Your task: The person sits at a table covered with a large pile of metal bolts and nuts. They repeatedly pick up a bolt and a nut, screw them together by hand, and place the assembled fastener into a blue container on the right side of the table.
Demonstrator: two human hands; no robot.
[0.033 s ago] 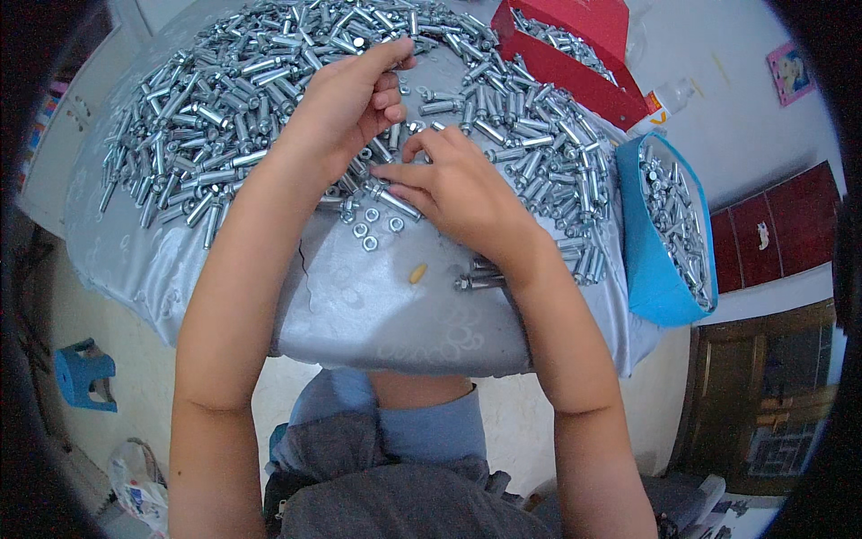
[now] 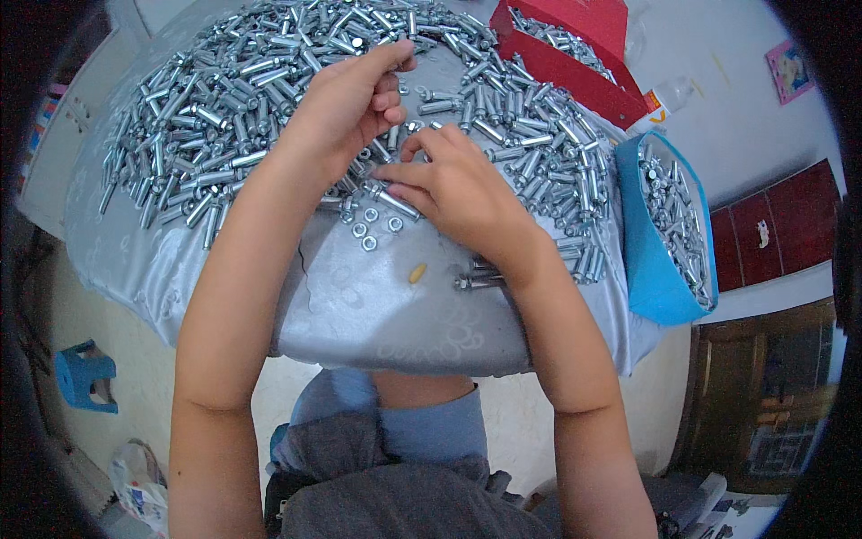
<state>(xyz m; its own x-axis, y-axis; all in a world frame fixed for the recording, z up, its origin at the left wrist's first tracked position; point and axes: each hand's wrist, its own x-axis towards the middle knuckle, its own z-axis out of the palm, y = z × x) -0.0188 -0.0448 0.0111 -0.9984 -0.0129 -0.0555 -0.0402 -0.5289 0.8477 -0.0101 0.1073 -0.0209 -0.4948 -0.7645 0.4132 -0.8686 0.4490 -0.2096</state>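
My left hand [image 2: 355, 103] is raised over the front of a large heap of silvery expansion bolts [image 2: 224, 117]. Its fingers curl toward the palm and the thumb stretches out over them; whatever lies inside is hidden. Lower and to the right, my right hand [image 2: 462, 189] reaches in from the right with bent fingers. Its thumb and fingertips close about one expansion bolt [image 2: 401, 205] at the heap's near edge. Several loose hex nuts [image 2: 370, 229] lie on the silvery tablecloth [image 2: 350, 305] just in front of that bolt.
A small yellow piece [image 2: 417, 272] lies on the cloth near a few bolts [image 2: 480, 281] under my right forearm. At the right stand a blue bin [image 2: 664, 301] and a red box [image 2: 575, 90], both holding bolts. A blue stool [image 2: 85, 377] stands on the floor at left.
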